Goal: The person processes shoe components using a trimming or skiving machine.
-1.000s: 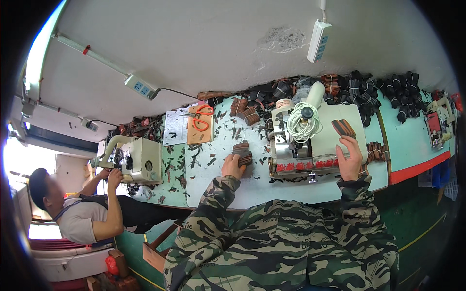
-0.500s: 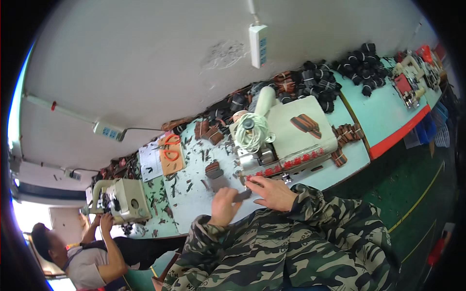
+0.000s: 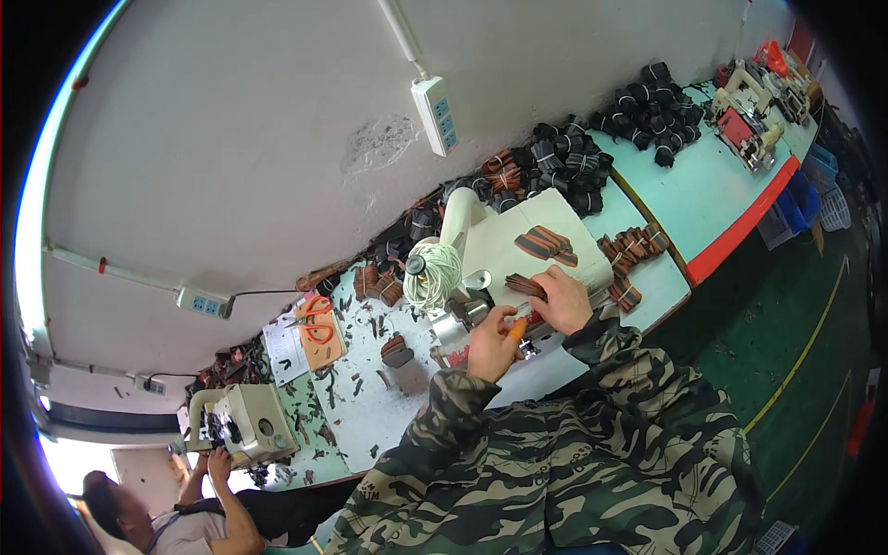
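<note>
My left hand is closed in front of the cream sewing machine, on a small orange piece whose kind I cannot make out. To its right, my right hand grips a small stack of dark brown strips over the machine's front part. A fanned pile of brown and black strips lies on top of the machine. A coil of pale cord hangs at the machine's left end. On the table to the left lies a small stack of dark pieces.
Bundled brown strips lie right of the machine; black bundles are heaped along the wall. Orange-handled scissors rest on a brown board at the left. Scraps litter the white tabletop. A co-worker works at another machine.
Both hands have moved right along the machine. The dark strip in my left hand is gone, and it now holds an orange piece. My right hand has taken hold of a stack of strips.
</note>
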Motion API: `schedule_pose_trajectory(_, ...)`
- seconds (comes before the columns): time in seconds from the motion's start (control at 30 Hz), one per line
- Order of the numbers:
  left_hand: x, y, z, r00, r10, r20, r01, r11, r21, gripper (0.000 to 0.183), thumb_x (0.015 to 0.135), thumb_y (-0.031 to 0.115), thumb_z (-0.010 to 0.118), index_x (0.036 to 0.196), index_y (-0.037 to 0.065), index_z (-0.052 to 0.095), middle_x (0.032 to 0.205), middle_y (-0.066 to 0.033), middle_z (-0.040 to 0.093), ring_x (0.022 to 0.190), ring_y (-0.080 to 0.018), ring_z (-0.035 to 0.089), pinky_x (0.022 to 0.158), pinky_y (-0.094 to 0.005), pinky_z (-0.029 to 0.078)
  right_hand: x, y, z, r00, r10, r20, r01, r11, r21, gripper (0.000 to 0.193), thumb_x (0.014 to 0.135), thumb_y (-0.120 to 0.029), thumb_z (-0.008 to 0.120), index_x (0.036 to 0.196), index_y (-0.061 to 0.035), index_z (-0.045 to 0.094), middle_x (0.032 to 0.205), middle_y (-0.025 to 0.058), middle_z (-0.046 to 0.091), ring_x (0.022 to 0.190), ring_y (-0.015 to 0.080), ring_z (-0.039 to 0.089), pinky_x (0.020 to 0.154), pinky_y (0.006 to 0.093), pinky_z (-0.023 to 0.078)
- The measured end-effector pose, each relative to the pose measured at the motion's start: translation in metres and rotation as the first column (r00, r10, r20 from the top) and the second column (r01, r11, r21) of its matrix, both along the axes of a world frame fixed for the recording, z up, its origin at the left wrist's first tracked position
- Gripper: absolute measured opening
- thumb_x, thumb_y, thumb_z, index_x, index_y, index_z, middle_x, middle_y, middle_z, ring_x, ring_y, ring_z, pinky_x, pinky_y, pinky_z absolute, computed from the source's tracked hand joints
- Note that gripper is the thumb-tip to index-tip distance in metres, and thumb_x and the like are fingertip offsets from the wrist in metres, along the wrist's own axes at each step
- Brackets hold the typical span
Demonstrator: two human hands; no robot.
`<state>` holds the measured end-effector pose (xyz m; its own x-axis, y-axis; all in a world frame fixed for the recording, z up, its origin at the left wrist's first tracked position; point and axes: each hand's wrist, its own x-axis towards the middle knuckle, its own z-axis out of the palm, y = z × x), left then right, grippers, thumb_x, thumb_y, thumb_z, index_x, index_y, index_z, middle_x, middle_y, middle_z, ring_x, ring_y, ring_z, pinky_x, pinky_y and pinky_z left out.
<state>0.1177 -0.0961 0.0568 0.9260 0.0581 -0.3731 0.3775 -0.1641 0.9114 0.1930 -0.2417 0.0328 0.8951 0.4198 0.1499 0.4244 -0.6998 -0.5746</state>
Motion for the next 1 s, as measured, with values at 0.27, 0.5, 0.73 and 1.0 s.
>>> schedule_pose_trajectory(0.27,0.02,-0.01,-0.012,0.951,0.25,0.182,-0.21,0.954,-0.212,0.015,0.079,0.004,0.059,0.087,-0.004,0.048,0.076,-0.0102,0.06,0.069,-0.0111,0.058,0.057,-0.0216,0.048,-0.023,0.007,0.019,0.994,0.082,-0.069,-0.051,0.925,0.377,0.03,0.067,-0.008,0.064,0.095,-0.0001,0.057,0.081,0.0117,0.051,0.069,0.0266,0.055,0.06,0.0332,0.045)
schedule_pose_trajectory(0.5,0.015,0.003,-0.012,0.971,0.219,0.097,-0.154,0.882,-0.446,0.014,0.079,0.004,0.06,0.086,-0.005,0.052,0.079,-0.0085,0.06,0.069,-0.0107,0.058,0.061,-0.0216,0.049,-0.008,-0.012,0.029,0.876,0.285,-0.39,-0.052,0.859,0.51,0.036,0.066,-0.015,0.072,0.094,0.0048,0.059,0.074,0.0062,0.056,0.059,0.0094,0.051,0.054,0.0227,0.042)
schedule_pose_trajectory(0.73,0.016,0.004,-0.013,0.979,0.179,0.097,-0.13,0.915,-0.381,0.014,0.079,0.005,0.061,0.086,-0.004,0.055,0.079,-0.0079,0.06,0.068,-0.0101,0.058,0.062,-0.0212,0.05,-0.002,-0.016,0.044,0.714,0.336,-0.614,0.077,0.834,0.546,0.036,0.068,-0.015,0.071,0.094,0.0065,0.059,0.07,0.0063,0.06,0.061,0.0074,0.051,0.056,0.0218,0.043)
schedule_pose_trajectory(1.0,0.018,0.003,-0.018,0.971,0.214,0.106,-0.162,0.916,-0.367,0.014,0.076,0.003,0.062,0.087,0.0,0.055,0.077,-0.0089,0.063,0.067,-0.0097,0.059,0.056,-0.0222,0.048,0.006,-0.017,0.036,0.737,0.253,-0.627,0.046,0.906,0.42,0.019,0.072,-0.013,0.059,0.084,0.0018,0.063,0.072,0.0119,0.061,0.066,0.0186,0.058,0.06,0.0299,0.045)
